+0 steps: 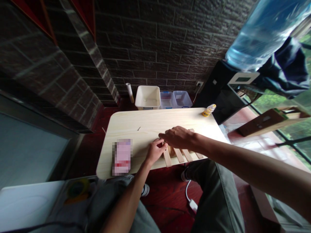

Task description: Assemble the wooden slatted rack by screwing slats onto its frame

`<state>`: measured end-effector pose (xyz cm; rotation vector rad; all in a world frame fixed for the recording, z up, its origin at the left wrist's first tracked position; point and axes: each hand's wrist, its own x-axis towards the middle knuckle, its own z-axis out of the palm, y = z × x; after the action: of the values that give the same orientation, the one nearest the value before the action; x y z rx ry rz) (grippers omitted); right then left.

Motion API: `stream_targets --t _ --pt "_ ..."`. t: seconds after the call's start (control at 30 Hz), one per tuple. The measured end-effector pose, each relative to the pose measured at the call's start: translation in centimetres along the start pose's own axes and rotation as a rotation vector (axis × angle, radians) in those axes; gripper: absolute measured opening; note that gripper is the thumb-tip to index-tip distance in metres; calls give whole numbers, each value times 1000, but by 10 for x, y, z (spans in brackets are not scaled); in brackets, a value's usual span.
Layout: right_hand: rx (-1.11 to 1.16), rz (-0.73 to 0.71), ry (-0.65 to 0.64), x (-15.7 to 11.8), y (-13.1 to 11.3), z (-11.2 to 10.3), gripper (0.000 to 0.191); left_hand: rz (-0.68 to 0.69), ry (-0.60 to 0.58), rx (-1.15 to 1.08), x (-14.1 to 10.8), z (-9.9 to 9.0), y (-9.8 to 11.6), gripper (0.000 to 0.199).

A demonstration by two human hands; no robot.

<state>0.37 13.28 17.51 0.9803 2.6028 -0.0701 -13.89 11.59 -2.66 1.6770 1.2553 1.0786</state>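
My left hand (155, 150) is at the left end of a row of light wooden slats (179, 155), its thumb and fingers pinched together. What lies between those fingertips is too small to make out. Just above it, my right hand (178, 136) is closed, with the forearm reaching across from the right. Whatever its fingers grip is hidden. Both hands almost meet over the slatted wooden piece, which lies near the table's front edge and is partly covered by my right hand and arm. A small, thin dark piece (138, 128) lies on the table to the left.
The pale wooden table (150, 121) bears a pixelated pinkish packet (122, 157) at left and a clear bottle with yellow parts (209, 110) at back right. Behind stand a cream bin (147, 97) and clear plastic boxes (181, 98). A water dispenser (218, 87) is at right.
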Motion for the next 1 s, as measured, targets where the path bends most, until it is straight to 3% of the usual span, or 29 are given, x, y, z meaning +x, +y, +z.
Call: stream_targets --t 0.17,0.37,0.6,0.8,1.0 --pt "2 -33 1 5 1 6 23 -22 24 32 0 1 -1 13" --pt "-3 55 6 4 3 17 24 -24 -8 19 -1 0 -1 10" --pt "49 156 -2 -2 -1 11 30 -51 -3 8 0 1 -1 12" --pt "57 36 -12 -1 1 2 22 -17 -6 8 0 0 -1 16" --pt "37 53 16 6 4 12 23 -10 -3 20 0 -1 0 19"
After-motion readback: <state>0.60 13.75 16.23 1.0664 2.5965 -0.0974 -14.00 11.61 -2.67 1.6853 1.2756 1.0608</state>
